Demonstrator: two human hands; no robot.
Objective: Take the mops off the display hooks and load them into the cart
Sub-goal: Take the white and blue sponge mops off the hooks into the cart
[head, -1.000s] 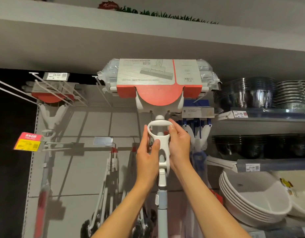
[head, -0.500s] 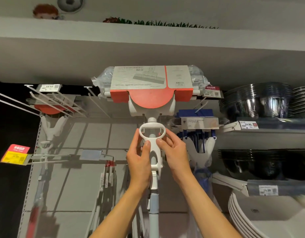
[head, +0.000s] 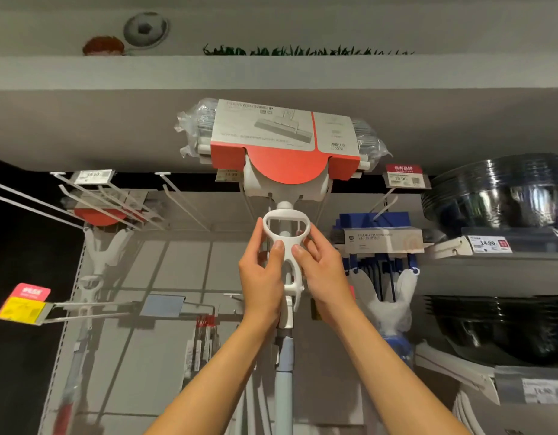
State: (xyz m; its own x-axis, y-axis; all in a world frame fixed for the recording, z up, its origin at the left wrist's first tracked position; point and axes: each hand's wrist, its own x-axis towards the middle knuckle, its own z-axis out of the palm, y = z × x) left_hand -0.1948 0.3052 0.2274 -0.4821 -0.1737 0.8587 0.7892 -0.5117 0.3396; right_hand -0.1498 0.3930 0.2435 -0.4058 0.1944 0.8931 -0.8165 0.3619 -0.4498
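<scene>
A sponge mop (head: pixel 284 142) hangs head-up in front of me, its head wrapped in plastic with a grey and red card sleeve. Below the head sits its white looped squeeze handle (head: pixel 287 243) on a pale blue pole (head: pixel 284 372). My left hand (head: pixel 262 277) grips the white handle from the left, thumb across its front. My right hand (head: pixel 321 271) holds the same handle from the right with curled fingers. The wire display hooks (head: pixel 183 196) stick out behind the mop head. No cart is in view.
Another red-headed mop (head: pixel 99 221) hangs at the left behind long wire hooks. Blue folding mops (head: pixel 381 243) hang at the right. Shelves at the right hold dark bowls (head: pixel 497 196) and price tags (head: pixel 488 244). A yellow and red tag (head: pixel 22 304) juts out at lower left. A grey soffit spans above.
The mop head has tilted and come forward off the back panel toward me, with both hands still on the white handle. My view has tipped upward.
</scene>
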